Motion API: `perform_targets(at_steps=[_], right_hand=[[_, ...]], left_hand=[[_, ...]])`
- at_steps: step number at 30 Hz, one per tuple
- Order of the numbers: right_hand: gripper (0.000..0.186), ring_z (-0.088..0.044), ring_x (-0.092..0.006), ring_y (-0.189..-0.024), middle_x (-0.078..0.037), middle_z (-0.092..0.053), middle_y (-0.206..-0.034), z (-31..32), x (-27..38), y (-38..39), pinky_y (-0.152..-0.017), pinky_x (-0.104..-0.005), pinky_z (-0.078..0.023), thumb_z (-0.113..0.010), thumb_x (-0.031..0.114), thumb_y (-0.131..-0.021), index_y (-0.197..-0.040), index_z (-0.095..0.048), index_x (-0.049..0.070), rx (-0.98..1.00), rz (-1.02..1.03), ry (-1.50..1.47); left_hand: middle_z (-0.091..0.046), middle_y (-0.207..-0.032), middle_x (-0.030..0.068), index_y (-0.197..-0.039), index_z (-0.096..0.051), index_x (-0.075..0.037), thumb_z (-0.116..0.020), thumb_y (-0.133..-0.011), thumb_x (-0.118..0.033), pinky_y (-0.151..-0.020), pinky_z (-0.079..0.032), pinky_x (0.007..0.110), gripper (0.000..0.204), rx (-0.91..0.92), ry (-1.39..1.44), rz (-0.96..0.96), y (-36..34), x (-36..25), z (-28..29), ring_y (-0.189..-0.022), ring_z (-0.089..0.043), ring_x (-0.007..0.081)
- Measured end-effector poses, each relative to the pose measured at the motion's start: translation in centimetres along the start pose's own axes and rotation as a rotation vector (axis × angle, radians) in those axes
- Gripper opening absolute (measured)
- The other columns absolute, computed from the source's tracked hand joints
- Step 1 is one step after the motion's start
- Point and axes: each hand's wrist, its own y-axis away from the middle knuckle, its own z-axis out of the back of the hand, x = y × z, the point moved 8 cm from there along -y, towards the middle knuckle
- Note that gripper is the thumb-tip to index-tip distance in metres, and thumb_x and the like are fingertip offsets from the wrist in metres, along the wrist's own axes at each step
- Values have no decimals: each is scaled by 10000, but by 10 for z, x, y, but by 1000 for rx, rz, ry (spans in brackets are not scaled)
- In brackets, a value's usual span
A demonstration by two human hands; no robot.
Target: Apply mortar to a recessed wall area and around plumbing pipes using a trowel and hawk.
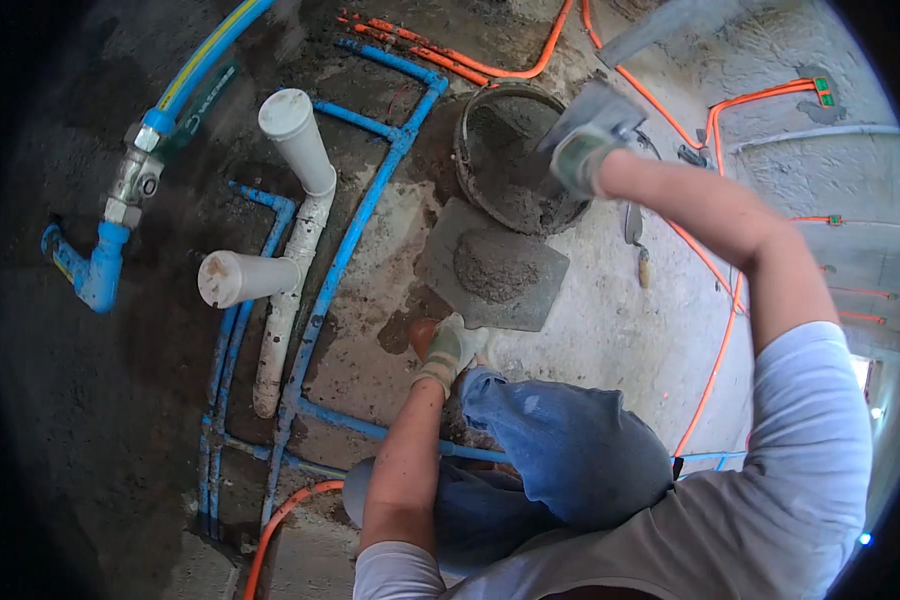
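Note:
My left hand (448,352), in a pale glove, is closed at the near left corner of a flat grey mortar board (535,310). Its fingertips are partly hidden, and a rounded orange-brown thing (423,336) shows beside them. A heap of wet mortar (492,268) lies on the board. My right hand (582,160), gloved in green and white, grips a plastering trowel (598,112) over the right side of a round black bucket (467,165). Grey mortar (510,140) fills much of the bucket. The board lies just in front of it, close to its near rim.
A small pointing trowel (640,245) lies on the floor right of the bucket. Blue pipes (355,235) and upright white pipes (300,140) stand on the left. A blue hose with a valve (138,175) hangs nearer. Orange conduits (705,255) run along the right and far side.

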Motion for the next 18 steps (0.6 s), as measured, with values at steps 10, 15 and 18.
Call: perform_targets(at_steps=[10, 15, 18], right_hand=[[118, -701, -283, -736, -133, -714, -789, 95, 79, 97, -641, -414, -542, -664, 146, -752, -791, -753, 78, -141, 29, -162], [236, -690, -322, -742, -185, -695, -788, 93, 47, 166, -682, -434, -531, -643, 273, -781, -825, -744, 64, -580, -230, -566], [312, -680, -358, -779, -216, -687, -805, 82, 31, 193, -721, -448, -525, -611, 342, -804, -857, -729, 58, -426, -457, -835]], left_hand=[[-660, -729, 141, -903, -617, 23, -722, -773, -240, -451, -486, 381, 312, -230, -41, -173, 23, -2, 32, -513, -638, 252], [-628, -652, 129, -766, -562, 32, -717, -784, -208, -387, -438, 357, 286, -84, 395, -32, 82, -38, 60, -475, -600, 214], [-638, -665, 136, -793, -551, 59, -723, -810, -228, -409, -457, 376, 335, -170, 401, -47, 109, -44, 85, -444, -588, 219]])
